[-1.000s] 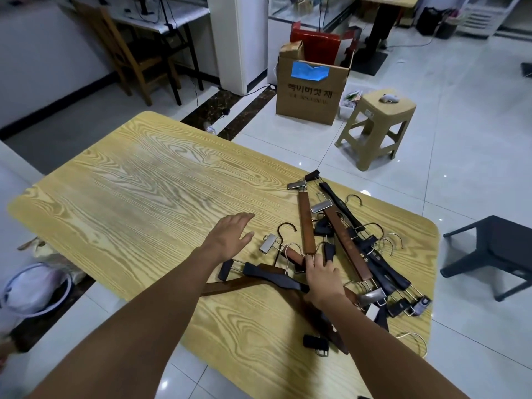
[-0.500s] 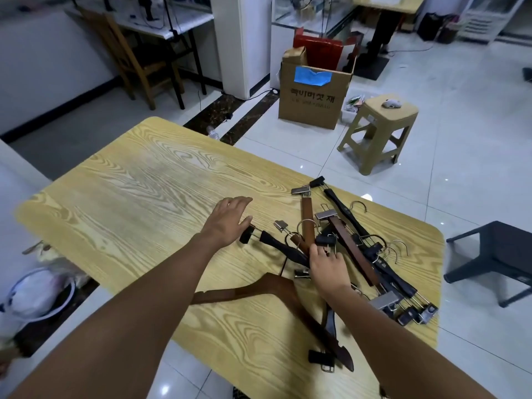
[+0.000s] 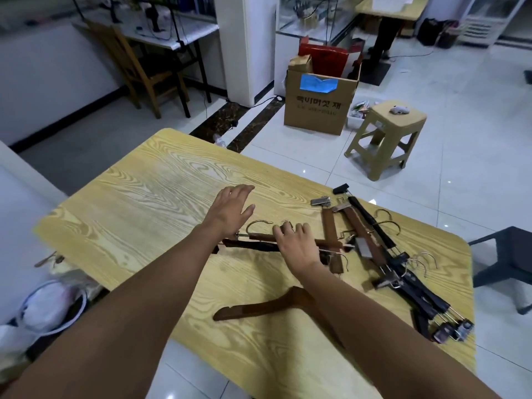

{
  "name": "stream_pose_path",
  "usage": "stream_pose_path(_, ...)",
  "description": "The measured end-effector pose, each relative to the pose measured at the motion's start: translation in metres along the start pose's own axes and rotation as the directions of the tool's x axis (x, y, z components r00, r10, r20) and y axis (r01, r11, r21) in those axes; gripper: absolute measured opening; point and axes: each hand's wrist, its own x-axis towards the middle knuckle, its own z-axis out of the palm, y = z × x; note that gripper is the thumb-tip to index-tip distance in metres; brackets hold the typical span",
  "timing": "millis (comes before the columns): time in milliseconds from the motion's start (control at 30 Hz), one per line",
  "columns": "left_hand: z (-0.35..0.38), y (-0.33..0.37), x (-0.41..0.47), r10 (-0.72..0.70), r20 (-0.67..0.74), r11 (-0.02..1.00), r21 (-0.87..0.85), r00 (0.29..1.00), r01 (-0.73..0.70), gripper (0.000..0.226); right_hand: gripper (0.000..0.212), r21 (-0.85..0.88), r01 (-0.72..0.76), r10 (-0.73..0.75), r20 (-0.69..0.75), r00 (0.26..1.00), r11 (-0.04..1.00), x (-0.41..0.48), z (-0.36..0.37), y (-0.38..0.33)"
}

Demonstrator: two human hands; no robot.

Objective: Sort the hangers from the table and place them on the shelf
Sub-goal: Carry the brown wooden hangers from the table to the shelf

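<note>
The right hand [image 3: 296,243] has dragged a brown bar hanger [image 3: 262,237] and a black hanger [image 3: 256,246] left, out of the tangled pile [image 3: 385,254]. Its grip is clamped on the smooth wooden bar. The left hand [image 3: 230,210] lies flat, grip apart. Sorting has begun, but all the hangers remain on the glossy grained surface [image 3: 144,211].

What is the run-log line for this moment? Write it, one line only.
step: sorting | left hand: open over table | right hand: grips brown clip hanger | hanger pile: on table

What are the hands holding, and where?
The right hand grips a brown clip hanger at the middle of its bar. The left hand holds nothing.
</note>
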Motion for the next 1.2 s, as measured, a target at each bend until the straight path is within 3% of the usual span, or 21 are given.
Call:
stream_pose_path(433, -0.003, -0.091, -0.007, -0.109, -0.04, 0.994, -0.009, 0.993, 0.109, 0.049, 0.035, 0.081, 0.077, -0.076, -0.021, 0.997, 0.994, 0.083, 0.012, -0.093)
stream_pose_path(533, -0.006, -0.107, -0.004, -0.109, -0.061, 0.994, 0.017, 0.992, 0.11, 0.049, 0.051, 0.093, 0.081, -0.083, 0.025, 0.996, 0.992, 0.097, 0.022, -0.106)
stream_pose_path(700, -0.011, -0.123, 0.004, -0.123, -0.074, 0.992, 0.019, 0.99, 0.125, 0.048, 0.071, 0.091, -0.041, 0.027, 0.152, 0.988, 0.995, 0.115, 0.037, -0.109)
stream_pose_path(833, -0.009, -0.129, 0.01, -0.122, -0.053, 0.992, 0.034, 0.991, 0.124, 0.048, 0.113, 0.096, -0.052, 0.017, 0.336, 0.942, 0.994, 0.116, 0.06, -0.105)
stream_pose_path(900, -0.006, -0.129, 0.012, -0.115, -0.039, 0.993, 0.035, 0.993, 0.117, 0.049, 0.121, 0.122, -0.017, -0.032, 0.39, 0.92, 0.992, 0.11, 0.07, -0.104)
stream_pose_path(967, -0.004, -0.127, 0.014, -0.115, -0.027, 0.993, 0.025, 0.993, 0.115, 0.049, 0.118, 0.157, 0.008, -0.067, 0.374, 0.925, 0.988, 0.102, 0.076, -0.103)
stream_pose_path(1100, 0.006, -0.114, 0.017, -0.092, 0.004, 0.996, 0.01, 0.996, 0.092, 0.049, 0.091, 0.252, 0.024, -0.068, 0.168, 0.983, 0.968, 0.082, 0.085, -0.092)
stream_pose_path(1200, 0.02, -0.096, 0.015, -0.064, 0.06, 0.998, -0.016, 0.996, 0.065, 0.049, 0.082, 0.276, -0.015, -0.027, 0.148, 0.989, 0.961, 0.064, 0.091, -0.08)
